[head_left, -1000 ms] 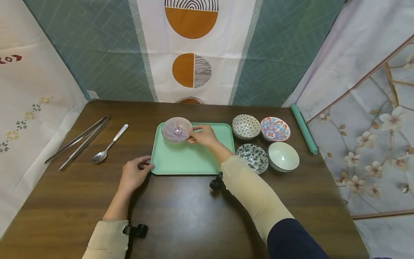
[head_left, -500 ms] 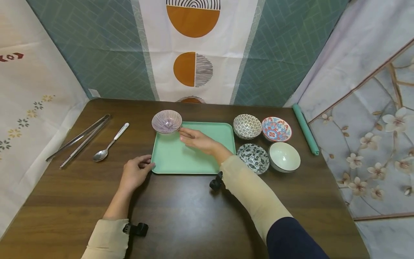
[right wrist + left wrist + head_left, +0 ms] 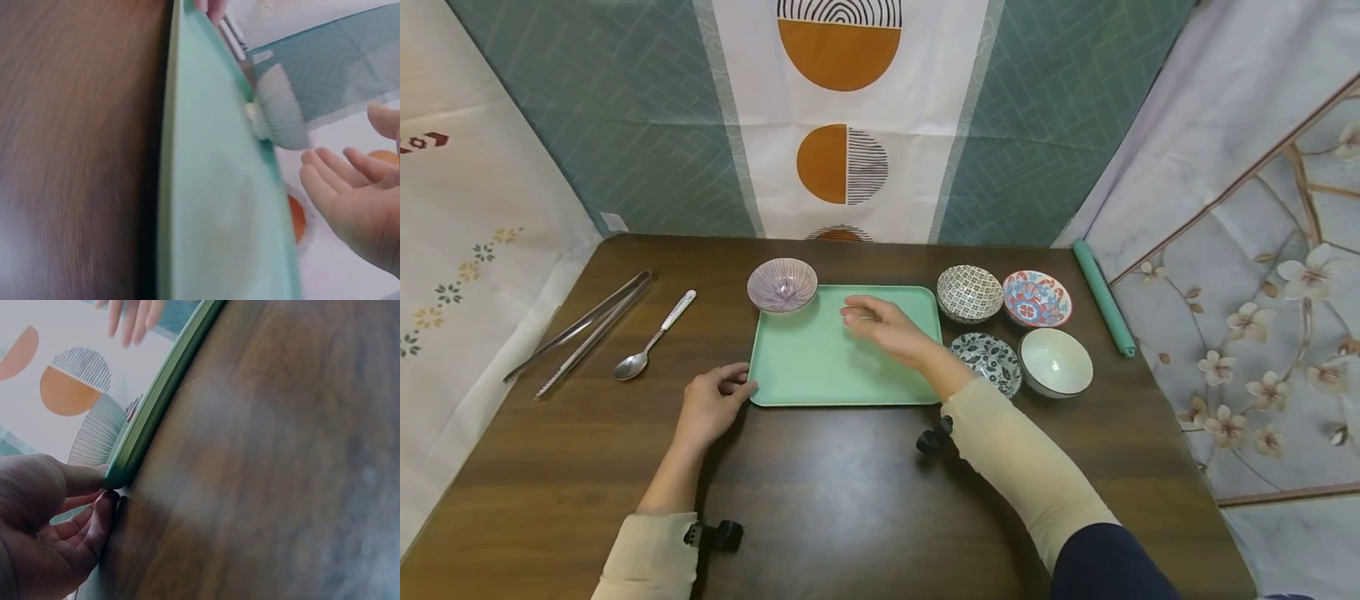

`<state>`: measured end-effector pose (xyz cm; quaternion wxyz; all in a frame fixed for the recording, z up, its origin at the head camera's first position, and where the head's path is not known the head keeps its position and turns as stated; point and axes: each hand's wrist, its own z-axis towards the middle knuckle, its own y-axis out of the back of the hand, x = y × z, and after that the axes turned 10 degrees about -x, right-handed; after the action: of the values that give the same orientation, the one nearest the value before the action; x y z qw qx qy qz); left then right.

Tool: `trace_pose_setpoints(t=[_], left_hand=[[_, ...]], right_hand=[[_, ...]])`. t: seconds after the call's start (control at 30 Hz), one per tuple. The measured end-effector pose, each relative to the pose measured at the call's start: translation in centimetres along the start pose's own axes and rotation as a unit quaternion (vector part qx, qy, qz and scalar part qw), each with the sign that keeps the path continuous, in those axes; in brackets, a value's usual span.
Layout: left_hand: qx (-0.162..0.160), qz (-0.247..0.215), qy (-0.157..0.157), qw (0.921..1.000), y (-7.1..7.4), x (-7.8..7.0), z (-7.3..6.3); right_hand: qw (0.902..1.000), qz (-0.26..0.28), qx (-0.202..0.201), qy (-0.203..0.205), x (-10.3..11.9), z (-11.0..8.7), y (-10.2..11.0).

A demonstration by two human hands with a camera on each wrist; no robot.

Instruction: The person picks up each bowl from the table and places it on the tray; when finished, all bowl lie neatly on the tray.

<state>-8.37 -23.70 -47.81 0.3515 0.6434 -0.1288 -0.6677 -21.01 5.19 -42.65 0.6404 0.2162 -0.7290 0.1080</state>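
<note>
Brown table [image 3: 835, 500] below, purple bowl [image 3: 782, 285] sits left of right hand [image 3: 889, 328].

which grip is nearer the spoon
Left: the left grip pinches the tray at its near left corner, right of the spoon; the right grip is farther, above the tray.

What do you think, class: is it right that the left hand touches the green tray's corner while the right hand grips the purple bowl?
Not quite: the head view shows the right hand gripping nothing, above the green tray, apart from the purple bowl. The left hand touches the tray's corner.
</note>
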Motion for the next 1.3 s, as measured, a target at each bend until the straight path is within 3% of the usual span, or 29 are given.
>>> trace_pose_setpoints(t=[0.27,0.53,0.77,0.9,1.0,1.13,1.3], left_hand=[[-0.001,-0.001,0.004,1.0,-0.1,-0.1,0.0],[-0.001,0.006,0.0,1.0,0.0,0.1,0.0],[-0.002,0.003,-0.002,1.0,0.0,-0.1,0.0],[0.0,0.001,0.0,1.0,-0.1,0.0,-0.1],[0.0,-0.001,0.0,1.0,-0.2,0.1,-0.1],[-0.001,-0.002,-0.001,1.0,-0.2,0.1,0.0],[-0.004,-0.003,-0.001,1.0,-0.1,0.0,-0.1]], right_hand=[[0.9931,-0.062,-0.086,0.05,1.5,-4.5,4.9],[0.9677,-0.169,-0.162,0.094,1.6,-8.2,9.7],[0.9543,-0.176,-0.216,0.109,0.5,-10.7,12.6],[0.9301,-0.226,-0.252,0.143,-0.2,-12.0,14.3],[0.904,-0.272,-0.283,0.17,-0.9,-12.8,15.8],[0.8788,-0.306,-0.322,0.173,-2.1,-14.0,17.8],[0.8666,-0.321,-0.354,0.143,-3.2,-15.3,19.7]])
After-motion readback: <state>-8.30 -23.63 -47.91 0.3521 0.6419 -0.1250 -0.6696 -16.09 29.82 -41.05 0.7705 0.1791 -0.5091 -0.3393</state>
